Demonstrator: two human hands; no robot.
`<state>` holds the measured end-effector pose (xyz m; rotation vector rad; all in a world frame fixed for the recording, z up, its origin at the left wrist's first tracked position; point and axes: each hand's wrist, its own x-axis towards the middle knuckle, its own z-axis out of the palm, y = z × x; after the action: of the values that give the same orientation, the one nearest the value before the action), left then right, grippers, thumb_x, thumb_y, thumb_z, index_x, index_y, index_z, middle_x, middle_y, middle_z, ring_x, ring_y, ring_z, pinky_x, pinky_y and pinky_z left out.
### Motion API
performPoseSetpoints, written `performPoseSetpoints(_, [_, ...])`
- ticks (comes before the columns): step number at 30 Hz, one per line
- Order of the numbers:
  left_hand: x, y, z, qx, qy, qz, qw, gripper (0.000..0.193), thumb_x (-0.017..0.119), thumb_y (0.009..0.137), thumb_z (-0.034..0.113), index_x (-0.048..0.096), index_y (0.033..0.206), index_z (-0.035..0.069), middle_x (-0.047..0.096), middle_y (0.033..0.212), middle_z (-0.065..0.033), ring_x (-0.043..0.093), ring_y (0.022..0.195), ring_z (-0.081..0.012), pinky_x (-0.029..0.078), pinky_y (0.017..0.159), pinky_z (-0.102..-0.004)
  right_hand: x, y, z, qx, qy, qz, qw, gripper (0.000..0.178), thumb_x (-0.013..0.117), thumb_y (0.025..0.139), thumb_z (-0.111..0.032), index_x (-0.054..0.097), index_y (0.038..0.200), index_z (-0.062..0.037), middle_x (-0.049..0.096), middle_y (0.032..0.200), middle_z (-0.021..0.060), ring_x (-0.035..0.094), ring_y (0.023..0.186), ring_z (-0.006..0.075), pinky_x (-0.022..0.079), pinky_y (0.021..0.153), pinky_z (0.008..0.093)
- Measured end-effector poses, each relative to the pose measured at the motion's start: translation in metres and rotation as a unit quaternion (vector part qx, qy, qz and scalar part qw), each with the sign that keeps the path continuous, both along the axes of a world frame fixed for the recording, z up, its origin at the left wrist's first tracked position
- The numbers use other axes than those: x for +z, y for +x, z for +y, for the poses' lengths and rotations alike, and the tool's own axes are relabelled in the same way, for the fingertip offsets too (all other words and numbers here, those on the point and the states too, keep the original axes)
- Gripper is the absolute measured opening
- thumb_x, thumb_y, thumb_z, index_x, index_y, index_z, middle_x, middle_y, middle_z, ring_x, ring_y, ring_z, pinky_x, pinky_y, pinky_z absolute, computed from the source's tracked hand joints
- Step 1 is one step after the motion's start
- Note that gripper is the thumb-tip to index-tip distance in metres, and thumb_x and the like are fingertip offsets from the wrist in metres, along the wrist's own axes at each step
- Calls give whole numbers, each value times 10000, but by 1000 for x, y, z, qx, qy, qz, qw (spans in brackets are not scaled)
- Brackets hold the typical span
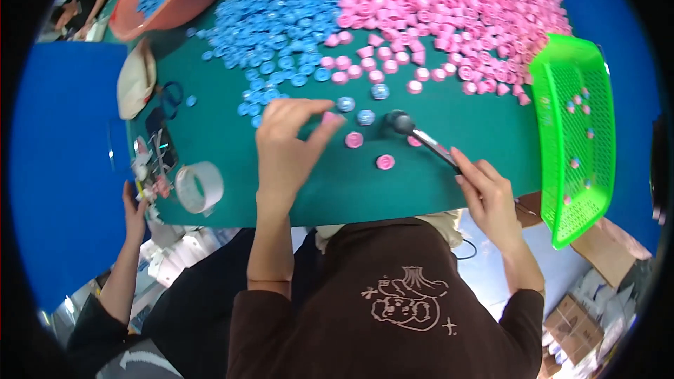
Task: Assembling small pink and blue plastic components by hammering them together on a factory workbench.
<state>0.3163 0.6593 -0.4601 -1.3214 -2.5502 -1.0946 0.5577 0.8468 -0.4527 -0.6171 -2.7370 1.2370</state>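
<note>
My left hand (286, 142) hovers over the green table (463, 133), pinching a small pink cap (330, 117) between thumb and fingers. My right hand (486, 193) grips the handle of a small dark mallet (421, 137), its round head resting on the table near a blue cap (365, 117). Loose pink caps (354, 140) and another pink cap (385, 162) lie between the hands. A pile of blue caps (281, 14) and a pile of pink caps (449, 7) fill the far side of the table.
A bright green perforated tray (572, 133) with a few caps sits at the right. A roll of clear tape (199, 187) and small clutter lie at the left edge. An orange basin (182, 0) of blue caps stands far left. Another person's hand (133, 214) rests at the table's left.
</note>
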Motion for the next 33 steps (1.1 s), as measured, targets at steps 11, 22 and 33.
performPoseSetpoints(11, [-28,-78,-24,95,-139,59,984,198,758,739,170,722,907,70,642,904,-86,577,848,-267,457,782,-368,-7,-3,19,-101,-84,111,985,402,561,956,-167,535,1330,-24,597,847,11,423,591,23,332,509,182])
performPoseSetpoints(22, [-12,-33,-21,64,6,-292,954,127,723,830,88,679,919,9,590,717,31,431,598,-9,320,512,-187,-20,15,20,-131,-162,102,973,390,584,946,-164,557,1311,-31,628,844,18,436,589,29,349,520,176])
performPoseSetpoints(33, [-41,49,-60,27,-62,-75,995,219,781,695,15,710,902,30,609,875,-56,583,796,-175,440,601,-272,-22,21,12,-134,-190,93,968,384,583,945,-143,557,1311,-27,632,871,35,422,605,39,350,539,188])
